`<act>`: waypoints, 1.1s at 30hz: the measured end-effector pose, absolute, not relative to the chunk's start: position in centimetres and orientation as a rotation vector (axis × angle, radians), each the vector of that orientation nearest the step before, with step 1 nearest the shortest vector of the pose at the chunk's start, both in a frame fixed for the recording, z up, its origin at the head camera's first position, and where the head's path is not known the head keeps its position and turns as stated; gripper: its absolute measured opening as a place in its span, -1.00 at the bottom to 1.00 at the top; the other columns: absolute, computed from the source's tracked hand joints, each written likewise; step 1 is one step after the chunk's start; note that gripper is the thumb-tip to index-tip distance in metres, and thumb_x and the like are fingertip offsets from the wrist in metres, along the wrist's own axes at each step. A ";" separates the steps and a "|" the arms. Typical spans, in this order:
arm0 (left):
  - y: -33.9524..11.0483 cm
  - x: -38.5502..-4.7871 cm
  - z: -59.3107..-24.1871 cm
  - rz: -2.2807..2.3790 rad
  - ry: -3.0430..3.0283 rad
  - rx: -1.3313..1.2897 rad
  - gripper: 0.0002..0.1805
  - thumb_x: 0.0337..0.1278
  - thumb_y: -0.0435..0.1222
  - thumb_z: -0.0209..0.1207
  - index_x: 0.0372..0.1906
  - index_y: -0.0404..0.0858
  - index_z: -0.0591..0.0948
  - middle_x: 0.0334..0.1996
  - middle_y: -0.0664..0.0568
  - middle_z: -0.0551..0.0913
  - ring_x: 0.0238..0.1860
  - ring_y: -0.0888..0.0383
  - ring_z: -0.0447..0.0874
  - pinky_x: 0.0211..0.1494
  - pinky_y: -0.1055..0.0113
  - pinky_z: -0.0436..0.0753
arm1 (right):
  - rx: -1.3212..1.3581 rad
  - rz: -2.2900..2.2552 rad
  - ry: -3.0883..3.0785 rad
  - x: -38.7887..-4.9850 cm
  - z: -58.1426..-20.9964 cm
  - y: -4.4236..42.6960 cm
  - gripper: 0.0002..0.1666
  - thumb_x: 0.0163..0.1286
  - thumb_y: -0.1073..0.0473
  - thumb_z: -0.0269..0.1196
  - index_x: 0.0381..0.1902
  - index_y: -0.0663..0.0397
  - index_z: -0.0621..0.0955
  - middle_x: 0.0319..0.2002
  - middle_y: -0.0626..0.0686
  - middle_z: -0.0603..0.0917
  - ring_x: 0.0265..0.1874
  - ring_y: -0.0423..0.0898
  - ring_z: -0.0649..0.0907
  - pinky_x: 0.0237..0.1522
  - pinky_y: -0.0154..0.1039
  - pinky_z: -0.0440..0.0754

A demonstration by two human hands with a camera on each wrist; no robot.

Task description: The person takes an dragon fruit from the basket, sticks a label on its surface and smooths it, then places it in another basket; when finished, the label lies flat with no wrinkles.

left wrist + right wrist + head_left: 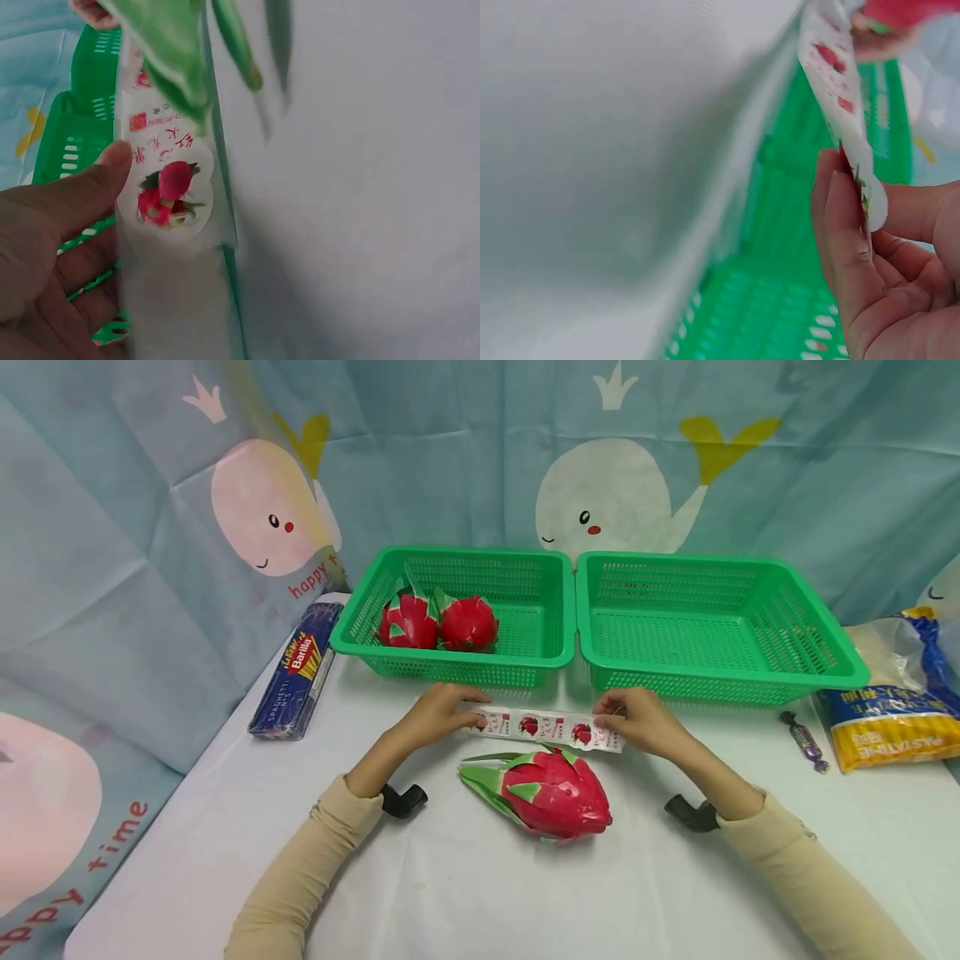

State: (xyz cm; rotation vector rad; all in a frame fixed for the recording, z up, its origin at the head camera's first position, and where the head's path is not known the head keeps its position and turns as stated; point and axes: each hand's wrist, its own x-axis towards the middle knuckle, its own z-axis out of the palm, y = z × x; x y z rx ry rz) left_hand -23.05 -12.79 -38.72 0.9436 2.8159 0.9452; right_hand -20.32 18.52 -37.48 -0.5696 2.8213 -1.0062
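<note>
Sticker strip (553, 728) stretches between our left hand (441, 717) and right hand (643, 720), both pinching it, just beyond the dragon fruit (561, 797) on the surface (480, 902).

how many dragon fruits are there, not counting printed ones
3: one dragon fruit and another beside it in the left green basket, a third on the white table, nearer the person than the sticker strip.
</note>
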 end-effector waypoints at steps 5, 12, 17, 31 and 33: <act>-12.7 -23.1 -37.6 1.014 2.773 0.977 -0.82 0.02 -0.27 0.28 -0.26 -0.26 0.70 -0.34 0.02 0.74 -0.27 0.18 0.63 -0.23 0.34 0.59 | -0.555 -0.970 2.850 -19.3 -35.5 19.8 -0.94 0.19 0.31 0.25 -0.38 0.22 0.62 -0.43 0.09 0.68 -0.39 -0.10 0.63 -0.32 -0.23 0.57; -11.0 -23.0 -35.0 1.063 2.636 1.099 -0.85 0.01 -0.27 0.29 -0.33 -0.26 0.72 -0.43 0.07 0.73 -0.45 0.28 0.49 -0.43 0.49 0.46 | -0.835 -0.747 3.156 -17.3 -32.7 17.7 -0.75 0.09 0.17 0.36 -0.27 0.17 0.67 -0.33 0.08 0.73 -0.32 0.02 0.69 -0.41 -0.14 0.61; -9.2 -22.9 -33.5 1.126 2.526 1.161 -0.83 0.01 -0.28 0.29 -0.29 -0.29 0.71 -0.41 0.04 0.73 -0.44 0.28 0.45 -0.44 0.49 0.43 | -1.203 -1.094 2.928 -18.2 -32.3 14.6 -0.66 0.07 0.26 0.38 -0.15 0.19 0.61 -0.22 0.07 0.70 -0.21 -0.05 0.68 -0.24 -0.14 0.67; -8.8 -23.2 -33.2 1.424 2.226 0.882 -0.81 0.18 -0.30 0.15 -0.23 -0.33 0.68 -0.36 0.06 0.68 -0.31 0.24 0.41 -0.29 0.43 0.41 | -1.251 -1.559 2.508 -19.6 -34.2 13.7 -0.65 0.18 0.37 0.26 -0.04 0.20 0.58 -0.15 0.09 0.67 -0.20 -0.24 0.62 -0.15 -0.44 0.60; -8.8 -23.3 -33.2 1.473 2.157 0.840 -0.80 0.20 -0.33 0.12 -0.21 -0.38 0.65 -0.37 0.11 0.66 -0.27 0.24 0.41 -0.25 0.41 0.41 | -1.295 -1.587 2.493 -19.7 -34.2 13.7 -0.65 0.17 0.40 0.25 -0.04 0.23 0.59 -0.13 0.12 0.67 -0.17 -0.24 0.62 -0.13 -0.44 0.61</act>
